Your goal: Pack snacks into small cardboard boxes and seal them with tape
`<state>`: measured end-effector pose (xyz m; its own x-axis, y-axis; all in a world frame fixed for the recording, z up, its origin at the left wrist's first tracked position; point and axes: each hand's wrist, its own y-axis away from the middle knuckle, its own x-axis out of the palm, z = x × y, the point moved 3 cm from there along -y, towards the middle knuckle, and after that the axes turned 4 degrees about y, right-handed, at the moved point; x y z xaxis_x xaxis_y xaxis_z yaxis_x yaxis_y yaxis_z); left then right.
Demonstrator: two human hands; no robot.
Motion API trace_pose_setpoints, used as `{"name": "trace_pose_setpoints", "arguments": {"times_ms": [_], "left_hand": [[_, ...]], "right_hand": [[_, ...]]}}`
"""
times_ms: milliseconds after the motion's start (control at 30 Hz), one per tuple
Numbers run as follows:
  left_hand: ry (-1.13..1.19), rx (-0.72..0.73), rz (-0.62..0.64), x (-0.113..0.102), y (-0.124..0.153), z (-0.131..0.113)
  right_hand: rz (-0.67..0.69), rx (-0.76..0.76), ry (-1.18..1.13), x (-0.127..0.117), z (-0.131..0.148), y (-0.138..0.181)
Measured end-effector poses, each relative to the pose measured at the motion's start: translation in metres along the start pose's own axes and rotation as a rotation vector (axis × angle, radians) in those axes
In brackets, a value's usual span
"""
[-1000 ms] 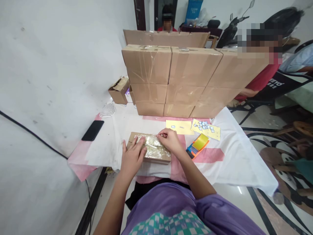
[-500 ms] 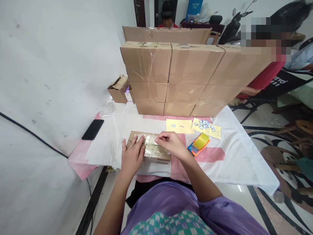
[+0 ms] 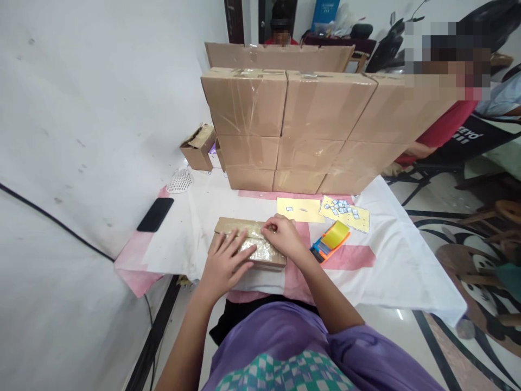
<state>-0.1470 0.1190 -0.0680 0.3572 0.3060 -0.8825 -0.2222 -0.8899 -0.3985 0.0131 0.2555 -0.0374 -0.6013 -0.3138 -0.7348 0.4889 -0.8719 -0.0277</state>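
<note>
Steadying box [image 3: 266, 258] with spread left hand [image 3: 223, 263]; pinching, perhaps tape [image 3: 266, 247], with right hand [image 3: 283, 234].
Likely light, stiff, slick-topped; grip by ends.

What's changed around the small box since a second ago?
The left hand has slid rightward across the small box, toward the right hand. Nothing else was visibly taken up or let go. The right hand is still at the box's top, fingers bent; the box, tape dispenser and phone stayed put.
</note>
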Motion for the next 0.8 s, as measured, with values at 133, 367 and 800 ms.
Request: {"name": "trace_pose_setpoints", "arguments": {"times_ms": [133,367,800], "left_hand": [[0.066,0.156,-0.038,0.003,0.008,-0.012],[0.136,0.100,-0.114,0.010,0.009,-0.016],[0.176,0.074,-0.228,0.011,0.010,-0.028]], "right_hand": [[-0.080,-0.031,0.012,0.005,-0.011,-0.002],[-0.300,0.019,0.090,0.012,-0.023,-0.003],[0.053,0.371,0.393,-0.052,-0.123,-0.097]]}}
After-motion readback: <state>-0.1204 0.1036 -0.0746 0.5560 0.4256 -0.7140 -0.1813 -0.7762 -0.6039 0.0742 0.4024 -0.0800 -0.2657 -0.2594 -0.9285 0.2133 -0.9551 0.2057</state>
